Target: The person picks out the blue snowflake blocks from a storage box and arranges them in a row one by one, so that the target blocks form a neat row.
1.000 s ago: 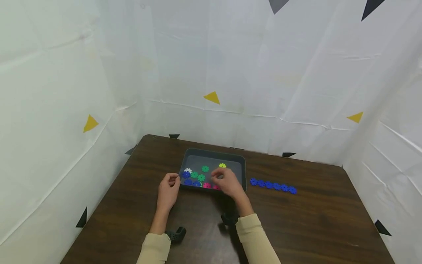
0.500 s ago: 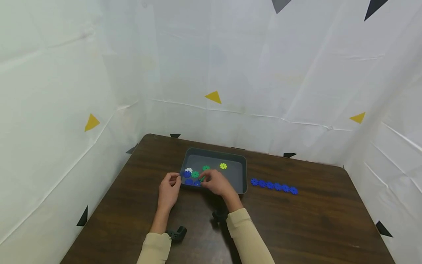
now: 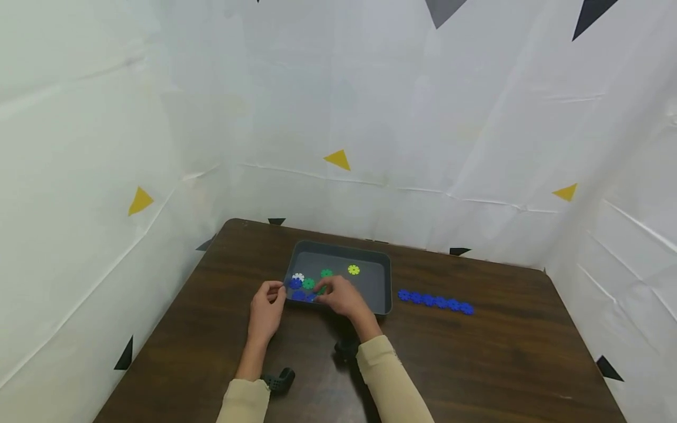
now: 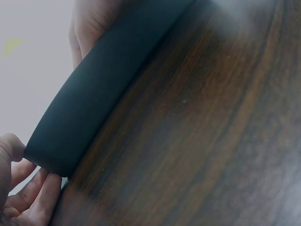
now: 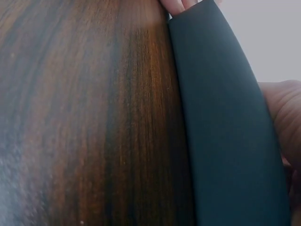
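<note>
A dark grey tray [image 3: 376,288] holds several plastic flower-shaped discs. My left hand [image 3: 267,308] grips its front left corner; in the left wrist view the thumb is at the rim and the fingers lie against the outer wall [image 4: 89,108]. Inside the tray, my right hand [image 3: 344,298] has its fingertips down at the blue flower discs [image 3: 298,295] near the front wall. Whether it pinches one is hidden; in the right wrist view the tray wall [image 5: 230,117] covers its fingers. Green discs [image 3: 308,284], a white disc [image 3: 298,277] and a yellow disc [image 3: 354,269] lie in the tray.
To the right of the tray, a row of several blue flower discs [image 3: 436,301] lies on the brown wooden table [image 3: 502,341]. White sheeting [image 3: 391,117] with yellow and black triangles stands behind and at both sides.
My right hand has moved left across the tray, from beside the pink discs to the blue ones, and now covers the pink discs. The left hand stays at the tray's corner.
</note>
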{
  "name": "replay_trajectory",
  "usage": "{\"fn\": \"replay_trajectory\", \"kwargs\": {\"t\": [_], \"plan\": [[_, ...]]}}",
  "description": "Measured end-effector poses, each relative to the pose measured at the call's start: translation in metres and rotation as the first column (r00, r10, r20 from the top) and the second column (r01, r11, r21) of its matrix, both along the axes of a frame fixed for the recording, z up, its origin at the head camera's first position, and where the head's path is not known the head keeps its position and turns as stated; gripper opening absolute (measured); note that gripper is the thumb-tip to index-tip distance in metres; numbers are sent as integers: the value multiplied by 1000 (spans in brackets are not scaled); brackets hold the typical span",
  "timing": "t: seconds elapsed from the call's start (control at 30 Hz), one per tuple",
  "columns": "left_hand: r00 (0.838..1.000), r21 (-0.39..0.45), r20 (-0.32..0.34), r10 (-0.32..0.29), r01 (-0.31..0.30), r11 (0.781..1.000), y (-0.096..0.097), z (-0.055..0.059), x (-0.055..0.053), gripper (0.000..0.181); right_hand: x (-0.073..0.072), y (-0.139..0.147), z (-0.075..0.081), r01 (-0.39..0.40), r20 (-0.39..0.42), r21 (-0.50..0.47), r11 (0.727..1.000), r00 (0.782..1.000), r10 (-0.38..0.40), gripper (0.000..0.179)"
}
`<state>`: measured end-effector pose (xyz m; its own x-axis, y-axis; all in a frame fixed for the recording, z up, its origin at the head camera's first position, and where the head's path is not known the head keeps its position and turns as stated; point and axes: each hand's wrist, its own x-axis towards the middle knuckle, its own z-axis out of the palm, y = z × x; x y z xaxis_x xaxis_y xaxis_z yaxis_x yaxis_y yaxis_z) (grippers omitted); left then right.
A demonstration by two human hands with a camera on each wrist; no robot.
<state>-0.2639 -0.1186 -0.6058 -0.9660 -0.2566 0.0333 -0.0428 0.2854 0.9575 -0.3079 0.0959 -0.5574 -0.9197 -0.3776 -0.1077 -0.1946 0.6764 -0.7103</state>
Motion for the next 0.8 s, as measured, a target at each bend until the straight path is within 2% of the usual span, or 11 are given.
{"fn": "replay_trajectory", "kwargs": {"t": [0.27, 0.47, 0.8], "plan": [[1000, -9, -2, -3, 3, 1000, -1, -3, 6, 28, 6, -2, 0, -5, 33, -3, 1000, 999, 5, 15], [1000, -16, -7, 13, -13, 1000, 2, -3, 6, 27, 3, 1, -2, -7, 38, -24, 1000, 999, 7, 13], [1000, -14, -12, 18, -18, 1000, 2, 0, 1, 28, 0, 4, 2, 3, 47, -151, 988, 999, 4, 12]]}}
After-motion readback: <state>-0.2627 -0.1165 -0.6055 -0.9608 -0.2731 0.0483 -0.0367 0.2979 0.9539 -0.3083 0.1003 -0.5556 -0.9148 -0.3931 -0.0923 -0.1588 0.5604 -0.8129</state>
